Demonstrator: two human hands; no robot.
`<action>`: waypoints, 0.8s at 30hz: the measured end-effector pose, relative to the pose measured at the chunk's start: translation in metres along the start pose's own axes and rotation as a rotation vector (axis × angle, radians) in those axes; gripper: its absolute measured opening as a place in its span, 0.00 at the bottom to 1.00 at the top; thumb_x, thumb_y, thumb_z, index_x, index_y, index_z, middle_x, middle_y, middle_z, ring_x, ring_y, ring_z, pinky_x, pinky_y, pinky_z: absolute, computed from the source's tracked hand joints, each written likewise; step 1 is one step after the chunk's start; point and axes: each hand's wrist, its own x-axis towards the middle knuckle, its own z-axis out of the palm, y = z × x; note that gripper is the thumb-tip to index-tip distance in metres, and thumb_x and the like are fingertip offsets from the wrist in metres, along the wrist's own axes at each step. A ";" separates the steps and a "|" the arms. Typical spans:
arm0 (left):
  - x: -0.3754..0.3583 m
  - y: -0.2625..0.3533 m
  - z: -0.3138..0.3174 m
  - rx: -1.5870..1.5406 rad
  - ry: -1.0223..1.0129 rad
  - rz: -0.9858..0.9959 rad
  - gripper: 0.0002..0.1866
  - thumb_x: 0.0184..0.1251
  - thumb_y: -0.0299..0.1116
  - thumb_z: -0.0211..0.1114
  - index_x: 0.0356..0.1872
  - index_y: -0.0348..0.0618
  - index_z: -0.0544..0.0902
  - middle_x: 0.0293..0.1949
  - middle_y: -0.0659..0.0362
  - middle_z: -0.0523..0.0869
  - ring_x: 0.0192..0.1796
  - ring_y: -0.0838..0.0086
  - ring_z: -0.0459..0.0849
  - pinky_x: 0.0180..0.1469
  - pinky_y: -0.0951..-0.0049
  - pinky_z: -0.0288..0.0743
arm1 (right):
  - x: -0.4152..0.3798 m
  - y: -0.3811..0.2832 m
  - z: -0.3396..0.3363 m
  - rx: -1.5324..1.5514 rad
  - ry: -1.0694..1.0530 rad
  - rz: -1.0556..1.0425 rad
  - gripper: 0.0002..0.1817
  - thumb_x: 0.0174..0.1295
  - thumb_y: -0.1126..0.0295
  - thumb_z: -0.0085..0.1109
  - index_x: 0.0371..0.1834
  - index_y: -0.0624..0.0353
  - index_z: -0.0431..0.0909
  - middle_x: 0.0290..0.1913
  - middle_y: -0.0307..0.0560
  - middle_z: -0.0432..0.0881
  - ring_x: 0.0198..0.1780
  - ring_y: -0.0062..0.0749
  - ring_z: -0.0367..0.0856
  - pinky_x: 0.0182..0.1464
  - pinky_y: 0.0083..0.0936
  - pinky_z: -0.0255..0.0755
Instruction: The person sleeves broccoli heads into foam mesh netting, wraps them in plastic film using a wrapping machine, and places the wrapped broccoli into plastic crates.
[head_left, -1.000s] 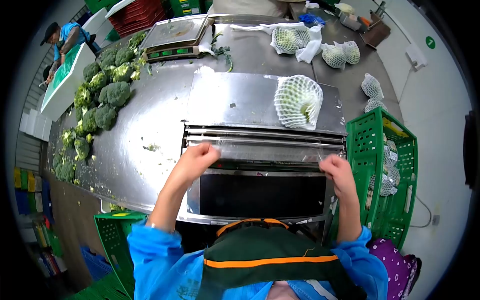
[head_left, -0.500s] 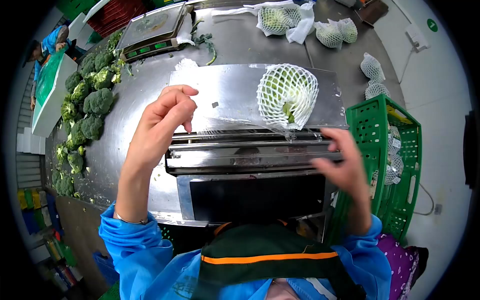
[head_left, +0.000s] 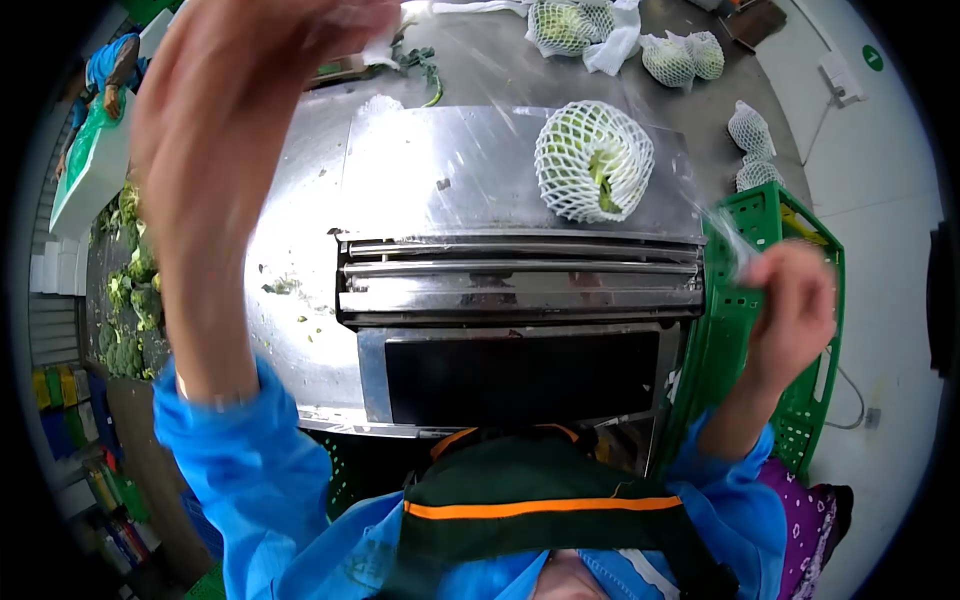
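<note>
A pale green vegetable head in a white foam net (head_left: 594,162) sits on the metal plate (head_left: 420,190) of a wrapping machine. My right hand (head_left: 795,310) is to the right, over the green crate, its fingers closed on clear plastic film (head_left: 738,248). Faint streaks of the film run up and left from there, past the netted vegetable. My left hand (head_left: 225,110) is raised high on the left, close to the camera. Its fingers are smeared by motion near the top edge, and whether they grip the film does not show.
Steel rollers (head_left: 520,268) and a black panel (head_left: 520,378) lie in front of the plate. A green crate (head_left: 725,330) stands at the right. More netted vegetables (head_left: 668,60) lie at the back. Broccoli (head_left: 125,300) is on the left; a person (head_left: 115,65) stands beyond.
My left hand has risen up and left towards the camera. My right hand has moved right and closed on film. The film has lifted from the rollers.
</note>
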 end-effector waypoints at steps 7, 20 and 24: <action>0.022 -0.200 0.043 0.956 -0.772 0.397 0.39 0.51 0.13 0.50 0.67 0.50 0.53 0.67 0.53 0.57 0.68 0.60 0.57 0.67 0.64 0.57 | 0.091 0.133 -0.003 -0.473 -0.311 0.056 0.10 0.58 0.76 0.51 0.43 0.63 0.75 0.37 0.48 0.80 0.38 0.28 0.79 0.43 0.21 0.71; -0.018 -0.143 0.086 0.084 -0.639 -0.260 0.56 0.27 0.46 0.78 0.62 0.42 0.55 0.50 0.46 0.76 0.50 0.52 0.78 0.55 0.59 0.71 | 0.012 0.115 0.054 0.247 -0.743 0.408 0.63 0.26 0.70 0.80 0.67 0.63 0.43 0.62 0.53 0.62 0.61 0.36 0.64 0.63 0.30 0.58; -0.077 -0.087 0.097 -0.203 -0.548 -0.517 0.54 0.30 0.42 0.80 0.60 0.42 0.53 0.51 0.42 0.73 0.47 0.57 0.79 0.51 0.62 0.74 | -0.026 0.074 0.020 0.357 -0.838 0.533 0.55 0.32 0.72 0.77 0.65 0.63 0.49 0.60 0.53 0.65 0.60 0.34 0.65 0.61 0.30 0.60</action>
